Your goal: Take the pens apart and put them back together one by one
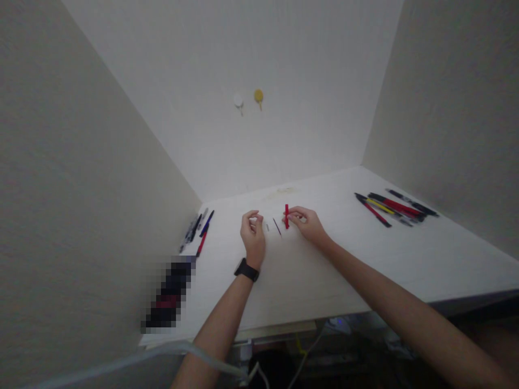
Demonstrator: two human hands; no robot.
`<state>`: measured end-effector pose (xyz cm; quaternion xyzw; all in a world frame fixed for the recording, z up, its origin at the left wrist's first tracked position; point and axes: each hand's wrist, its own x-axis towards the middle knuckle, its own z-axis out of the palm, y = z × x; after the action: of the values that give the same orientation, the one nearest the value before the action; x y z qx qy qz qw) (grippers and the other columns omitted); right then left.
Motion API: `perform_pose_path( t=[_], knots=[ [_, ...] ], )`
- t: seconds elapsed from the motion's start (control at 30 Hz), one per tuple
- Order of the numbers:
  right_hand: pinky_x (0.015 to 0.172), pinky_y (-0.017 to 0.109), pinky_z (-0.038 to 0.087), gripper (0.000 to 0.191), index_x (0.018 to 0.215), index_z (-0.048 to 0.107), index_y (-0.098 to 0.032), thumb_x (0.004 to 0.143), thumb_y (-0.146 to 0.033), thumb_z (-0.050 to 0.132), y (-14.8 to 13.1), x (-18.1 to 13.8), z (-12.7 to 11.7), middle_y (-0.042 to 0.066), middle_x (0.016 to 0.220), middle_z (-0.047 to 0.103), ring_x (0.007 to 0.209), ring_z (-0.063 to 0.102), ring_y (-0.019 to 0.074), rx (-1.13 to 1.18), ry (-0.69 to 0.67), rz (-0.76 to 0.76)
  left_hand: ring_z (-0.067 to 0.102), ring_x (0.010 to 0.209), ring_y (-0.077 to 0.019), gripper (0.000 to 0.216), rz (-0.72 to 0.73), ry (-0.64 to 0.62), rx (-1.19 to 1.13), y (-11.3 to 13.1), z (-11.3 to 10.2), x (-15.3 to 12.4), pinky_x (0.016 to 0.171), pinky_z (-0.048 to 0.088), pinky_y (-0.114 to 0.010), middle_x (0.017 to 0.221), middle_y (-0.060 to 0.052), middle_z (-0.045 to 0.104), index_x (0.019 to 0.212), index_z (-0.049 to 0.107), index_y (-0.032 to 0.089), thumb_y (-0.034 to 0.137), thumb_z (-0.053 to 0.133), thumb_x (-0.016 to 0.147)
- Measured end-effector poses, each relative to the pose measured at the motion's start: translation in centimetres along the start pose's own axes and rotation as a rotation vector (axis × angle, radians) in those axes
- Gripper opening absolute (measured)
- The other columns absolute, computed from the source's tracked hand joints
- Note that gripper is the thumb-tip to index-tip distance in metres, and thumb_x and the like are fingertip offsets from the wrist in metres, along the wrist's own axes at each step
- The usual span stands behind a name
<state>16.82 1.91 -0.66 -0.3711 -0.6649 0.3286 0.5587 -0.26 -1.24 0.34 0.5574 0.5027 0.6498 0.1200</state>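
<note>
I hold the red pen barrel (286,216) upright in my right hand (308,222), just right of the thin refill (277,226) on the table (365,254), while my left hand (253,232) pinches something small I cannot identify, so I should keep both grips steady.

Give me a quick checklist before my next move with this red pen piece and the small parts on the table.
1. Red pen piece gripped in right hand: ok.
2. Left hand pinching a small part: cannot tell, too small.
3. Thin dark refill lying on the table between the hands: ok.
4. Small grey part beside the refill, apart from it: ok.
5. Pen pile at right away from the hands: ok.
6. Pens at left away from the hands: ok.
</note>
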Motion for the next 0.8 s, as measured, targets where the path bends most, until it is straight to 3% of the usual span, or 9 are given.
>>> perform_pose_path(
  t=[0.23, 0.4, 0.6, 0.7, 0.8],
  knots=[
    [0.074, 0.032, 0.049, 0.014, 0.084, 0.066, -0.018, 0.081, -0.030, 0.061, 0.2, 0.1, -0.2, 0.006, 0.078, 0.074, 0.075, 0.068, 0.0189, -0.002, 0.015, 0.011, 0.047, 0.062, -0.0096, 0.020, -0.068, 0.136, -0.142, -0.4, 0.1, 0.1, 0.059, 0.037, -0.022, 0.084, -0.001, 0.054, 0.101, 0.049, 0.020, 0.037, 0.041, 0.095],
    [0.068, 0.031, 0.046, 0.015, 0.081, 0.066, -0.018, 0.080, -0.032, 0.061, 0.5, 0.3, -0.5, 0.005, 0.072, 0.071, 0.067, 0.063, 0.0176, -0.150, 0.126, -0.011, 0.042, 0.060, -0.0089, 0.018, -0.096, 0.284, -0.158, -1.2, 0.1, 0.6, 0.062, 0.037, -0.023, 0.081, 0.001, 0.048, 0.096, 0.043, 0.021, 0.037, 0.036, 0.097],
    [0.065, 0.031, 0.045, 0.016, 0.082, 0.065, -0.018, 0.079, -0.034, 0.061, 0.7, 0.4, -0.8, 0.005, 0.074, 0.069, 0.067, 0.059, 0.0174, -0.192, 0.214, -0.007, 0.046, 0.073, -0.0121, 0.017, -0.210, 0.451, -0.073, -3.4, -0.4, 1.3, 0.072, 0.037, -0.026, 0.084, 0.000, 0.044, 0.089, 0.039, 0.022, 0.033, 0.029, 0.097],
    [0.064, 0.030, 0.044, 0.016, 0.081, 0.065, -0.018, 0.079, -0.033, 0.060, 0.7, 0.4, -0.9, 0.005, 0.073, 0.068, 0.066, 0.057, 0.0170, -0.232, 0.233, -0.004, 0.049, 0.082, -0.0153, 0.020, -0.182, 0.370, 0.071, -3.4, -0.5, 1.1, 0.078, 0.037, -0.029, 0.086, -0.002, 0.048, 0.091, 0.045, 0.021, 0.032, 0.030, 0.097],
    [0.064, 0.030, 0.043, 0.015, 0.081, 0.065, -0.018, 0.080, -0.032, 0.060, 0.8, 0.4, -0.9, 0.004, 0.071, 0.067, 0.065, 0.056, 0.0170, -0.265, 0.225, -0.021, 0.049, 0.090, -0.0216, 0.024, -0.023, 0.048, 0.424, -2.0, -0.2, 0.2, 0.083, 0.034, -0.035, 0.090, -0.006, 0.055, 0.085, 0.057, 0.021, 0.034, 0.039, 0.094]
  ],
)
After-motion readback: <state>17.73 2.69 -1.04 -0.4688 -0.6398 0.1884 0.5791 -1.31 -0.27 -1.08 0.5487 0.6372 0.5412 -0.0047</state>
